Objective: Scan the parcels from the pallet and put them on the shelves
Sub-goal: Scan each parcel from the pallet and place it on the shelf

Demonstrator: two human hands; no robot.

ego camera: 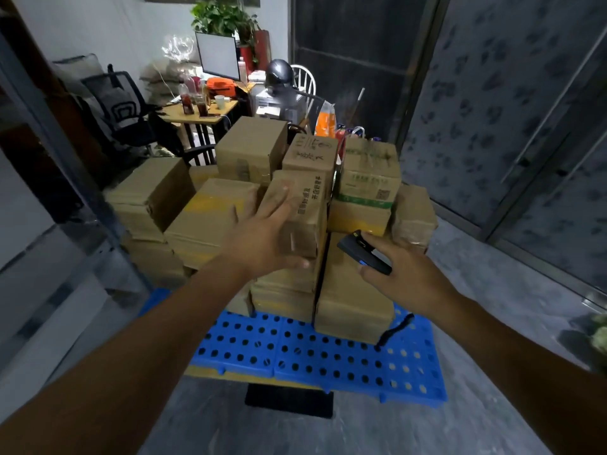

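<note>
Several brown cardboard parcels are stacked on a blue perforated pallet (328, 356). My left hand (262, 238) reaches onto a tall taped parcel with printed characters (305, 198) in the middle of the stack; its fingers are spread against the parcel's near face and the thumb sits at its lower edge. My right hand (404, 274) is just right of that parcel and holds a small black handheld scanner (363, 252) over a low parcel (351, 303). A strap (394, 330) dangles from the scanner.
A metal shelf frame (65, 178) stands at the left. Behind the pallet are a desk (200, 118) with a monitor, bottles and a cup, an office chair (124, 106), a helmet and a plant. Dark glass doors (492, 126) line the right. A black mat (289, 402) lies under the pallet's front.
</note>
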